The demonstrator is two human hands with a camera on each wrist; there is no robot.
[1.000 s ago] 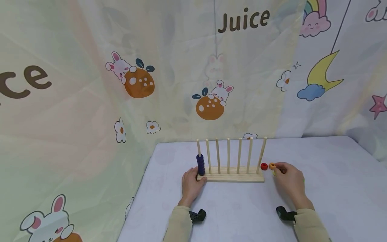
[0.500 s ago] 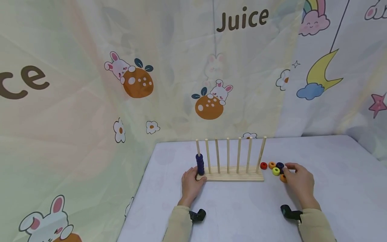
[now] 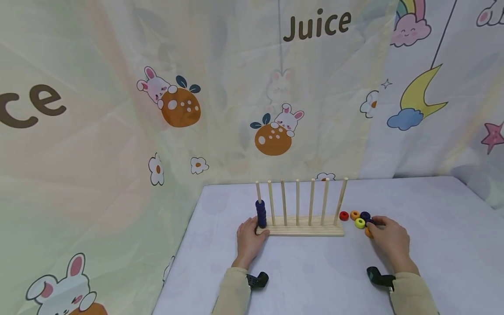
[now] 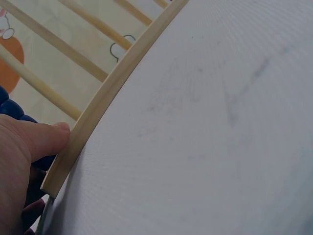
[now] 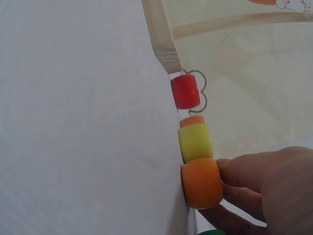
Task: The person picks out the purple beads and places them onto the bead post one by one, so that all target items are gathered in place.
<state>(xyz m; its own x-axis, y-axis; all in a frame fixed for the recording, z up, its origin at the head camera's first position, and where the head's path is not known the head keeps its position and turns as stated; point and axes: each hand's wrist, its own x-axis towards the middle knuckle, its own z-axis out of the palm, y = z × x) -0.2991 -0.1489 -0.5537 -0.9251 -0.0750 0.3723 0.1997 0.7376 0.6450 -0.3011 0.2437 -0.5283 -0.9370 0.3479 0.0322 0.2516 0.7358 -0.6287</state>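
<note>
The left hand (image 3: 249, 245) grips the left end of a wooden peg rack (image 3: 303, 232), thumb on the front edge of its base. Beside that thumb, several dark blue beads (image 3: 261, 214) are stacked on the leftmost peg. At the rack's right, the right hand (image 3: 390, 240) pinches a dark blue bead (image 3: 370, 222) among loose beads; the fingers partly cover it. Around it lie another dark blue bead (image 3: 365, 216), a yellow-green bead (image 3: 360, 223), an orange bead (image 3: 355, 215) and a nearer orange bead (image 5: 201, 183). A red bead (image 3: 344, 216) sits by the rack's right end.
The other pegs (image 3: 297, 201) stand upright and bare, the rightmost one leaning right. A green bead (image 5: 211, 232) shows at the bottom edge of the right wrist view. White cloth (image 3: 315, 271) covers the table, with a printed curtain (image 3: 228, 87) behind it.
The right hand has shifted right from the first orange bead, uncovering the yellow-green and dark blue beads, then closed its fingertips on a dark blue one. The left hand stays put.
</note>
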